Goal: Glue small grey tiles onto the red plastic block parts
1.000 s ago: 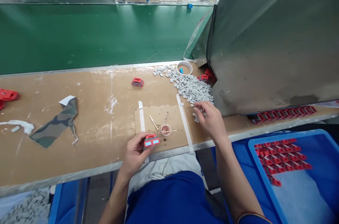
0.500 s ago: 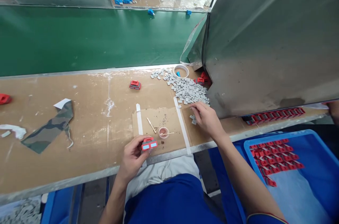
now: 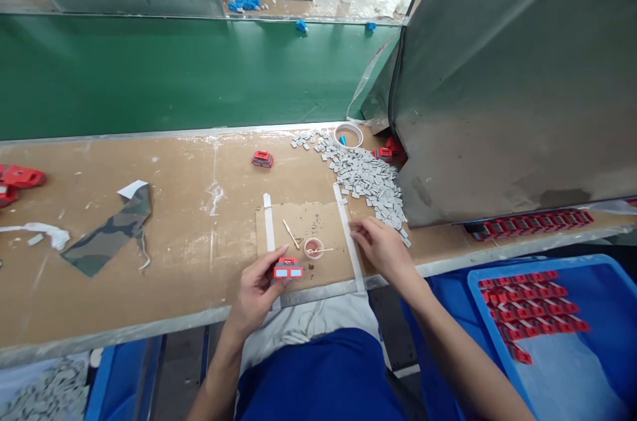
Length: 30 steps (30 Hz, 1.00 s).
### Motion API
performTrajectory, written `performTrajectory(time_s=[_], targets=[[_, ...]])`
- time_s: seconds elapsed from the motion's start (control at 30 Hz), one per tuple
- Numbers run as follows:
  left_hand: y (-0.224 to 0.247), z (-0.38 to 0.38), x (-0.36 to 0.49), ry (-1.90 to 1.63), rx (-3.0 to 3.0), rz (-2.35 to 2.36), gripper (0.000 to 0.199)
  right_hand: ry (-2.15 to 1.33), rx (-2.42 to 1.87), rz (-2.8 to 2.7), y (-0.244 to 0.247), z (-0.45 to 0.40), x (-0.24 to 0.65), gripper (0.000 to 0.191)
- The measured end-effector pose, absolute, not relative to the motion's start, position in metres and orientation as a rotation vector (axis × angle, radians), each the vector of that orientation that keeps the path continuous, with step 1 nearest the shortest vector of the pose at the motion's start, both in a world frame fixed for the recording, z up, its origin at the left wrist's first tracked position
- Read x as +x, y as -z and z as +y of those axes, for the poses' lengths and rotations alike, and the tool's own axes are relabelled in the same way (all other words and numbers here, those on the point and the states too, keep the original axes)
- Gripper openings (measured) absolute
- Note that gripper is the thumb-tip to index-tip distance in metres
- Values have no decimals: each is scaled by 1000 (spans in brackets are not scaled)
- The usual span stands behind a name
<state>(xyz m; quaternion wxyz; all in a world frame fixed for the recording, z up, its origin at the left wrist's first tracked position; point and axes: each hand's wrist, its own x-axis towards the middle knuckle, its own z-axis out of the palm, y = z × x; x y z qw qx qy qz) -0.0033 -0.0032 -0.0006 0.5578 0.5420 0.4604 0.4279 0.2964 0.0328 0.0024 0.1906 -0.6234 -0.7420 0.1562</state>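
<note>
My left hand [image 3: 256, 288] is closed on a red plastic part [image 3: 288, 269] with a grey upper section and two pale rectangular panels facing me. It holds the part just over the table's near edge. My right hand [image 3: 381, 245] has thumb and fingertips pinched together beside the right white tape strip [image 3: 348, 235]; whatever may be between them is too small to make out. Beyond it spreads a heap of small flat grey pieces [image 3: 371, 175]. Between the hands, a little cup [image 3: 313, 248] of reddish-brown stuff has a thin stick [image 3: 322, 250] across it. A pale pointed stick [image 3: 291, 234] lies close by.
A red part [image 3: 262, 159] and a tape roll [image 3: 348, 135] sit farther back. Camouflage cloth [image 3: 112, 232] and more red parts [image 3: 22, 176] are at left. A blue tray [image 3: 602, 301] with rows of red parts is at right, below a large grey panel [image 3: 517, 89].
My right hand has drawn back from the grey pieces toward the cup, its fingertips still pinched. The red part in my left hand has been turned more level. The view has shifted slightly left.
</note>
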Motion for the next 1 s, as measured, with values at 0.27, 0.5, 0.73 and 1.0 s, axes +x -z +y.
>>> performTrajectory(time_s=[0.27, 0.5, 0.73, 1.0], targets=[[7, -6, -8, -1000, 1235, 960, 28, -231, -1831, -2063, -1, -6, 285, 30], [5, -7, -9, -993, 1288, 939, 32, -294, -1848, -1853, -2, -9, 294, 27], [3, -4, -9, -956, 1383, 914, 31, -669, -1564, -1728, -49, -16, 264, 16], [9, -7, -10, -920, 1408, 943, 31, -1175, -1346, -1575, -48, -19, 199, 13]])
